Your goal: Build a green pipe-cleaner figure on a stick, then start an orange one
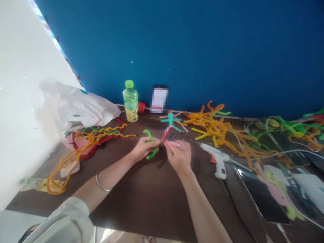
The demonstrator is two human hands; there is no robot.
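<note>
**A:** Where are the hands working?

**B:** The left hand (pixel 144 149) and the right hand (pixel 179 157) are meeting in front of the green-capped plastic bottle (pixel 130 101), slightly to its right, above a dark brown tabletop (pixel 152 206).

**A:** What are the fingers doing?

**B:** The left fingers (pixel 154 143) are curling, pressed together, around a green pipe cleaner (pixel 149 136). The right thumb and forefinger are pinching a pink pipe cleaner (pixel 172 143) where it meets the green one.

**A:** And what's beside them?

**B:** A red-and-white striped pipe cleaner (pixel 165 134) is rising from the hands toward a teal pipe-cleaner figure (pixel 170 120), which is lying to the right of the bottle. (Whether those two are joined, I can't tell.)

**A:** What else is around the bottle?

**B:** A white plastic bag (pixel 83 108) and orange pipe-cleaner loops (pixel 68 162) are lying to its left. An orange pipe-cleaner heap (pixel 215 130) and a white hot glue gun (pixel 215 158) are lying to its right.
</note>
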